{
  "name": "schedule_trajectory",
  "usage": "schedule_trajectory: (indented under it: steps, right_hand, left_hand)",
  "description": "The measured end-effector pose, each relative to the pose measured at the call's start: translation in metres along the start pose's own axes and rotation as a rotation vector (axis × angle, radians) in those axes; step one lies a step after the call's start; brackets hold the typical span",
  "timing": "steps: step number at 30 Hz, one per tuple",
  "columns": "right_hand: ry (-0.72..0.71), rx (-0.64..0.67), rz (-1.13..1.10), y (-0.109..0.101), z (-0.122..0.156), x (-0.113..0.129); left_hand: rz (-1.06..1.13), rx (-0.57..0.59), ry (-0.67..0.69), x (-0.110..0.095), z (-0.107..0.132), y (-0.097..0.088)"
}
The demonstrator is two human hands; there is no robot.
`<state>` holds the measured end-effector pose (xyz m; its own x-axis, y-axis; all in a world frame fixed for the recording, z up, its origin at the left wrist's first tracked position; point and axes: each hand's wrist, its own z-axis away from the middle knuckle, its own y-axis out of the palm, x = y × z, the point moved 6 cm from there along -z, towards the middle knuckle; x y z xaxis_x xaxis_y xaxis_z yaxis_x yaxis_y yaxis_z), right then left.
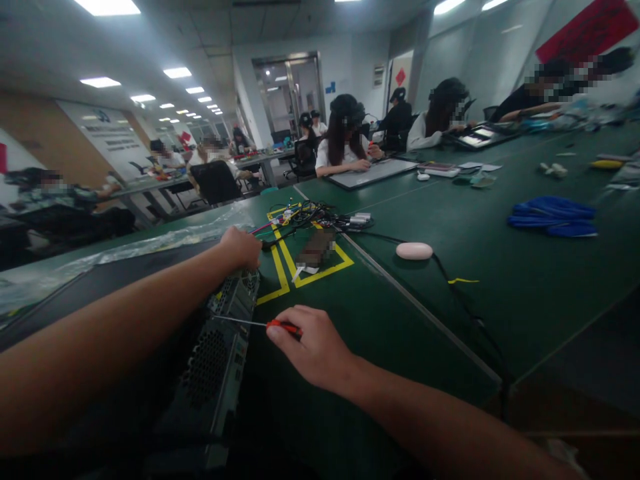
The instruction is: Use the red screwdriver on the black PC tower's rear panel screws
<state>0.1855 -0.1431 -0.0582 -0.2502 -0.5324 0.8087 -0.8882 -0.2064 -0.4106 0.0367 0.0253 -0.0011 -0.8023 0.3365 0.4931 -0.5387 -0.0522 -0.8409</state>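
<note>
At the near left of the green table [390, 340], one computer case [227, 360] is positioned with its metal rear panel turned toward the right hand [315, 343]. One screwdriver [284, 327] is held in the right hand: the fingers are curled closed around its red-and-black handle, and the shaft is directed left, across the gap, to the rear panel. The tip is located at the panel; whether it is seated in a screw cannot be told. The left hand [241, 248] is placed at the far end of the case, just above the fan grille [250, 279], with its fingers curled; whether anything is gripped by it cannot be told. The left forearm is extended over the case.

The case is the nearest container; its interior is hidden. One large perforated vent [204, 367] is provided on the panel, nearer than the screwdriver tip.

Beyond the hands, two yellow tape outlines [325, 275] are marked on the table. One brown item [315, 250], blurred, is located within the right-hand outline. One tangle of cables [315, 213] is laid at their far end. Farther right, one pink oval object [414, 251] and one blue bundle [550, 215] are placed.
</note>
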Motion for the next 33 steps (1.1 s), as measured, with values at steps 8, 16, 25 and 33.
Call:
schedule_trajectory:
  steps: [8, 16, 25, 33]
  right_hand:
    - [0.140, 0.027, -0.059, -0.005, -0.003, -0.004]
    - [0.274, -0.001, -0.119, -0.024, -0.020, -0.038]
    - [0.448, -0.073, -0.184, -0.027, -0.022, -0.066]
    - [0.478, -0.005, -0.161, -0.023, -0.016, -0.058]
  left_hand:
    - [-0.211, 0.019, -0.064, -0.014, 0.019, 0.014]
    - [-0.222, 0.033, -0.105, -0.012, 0.018, 0.015]
    - [-0.215, 0.030, -0.044, 0.010, 0.026, 0.031]
    - [-0.173, 0.035, -0.028, 0.080, 0.070, 0.082]
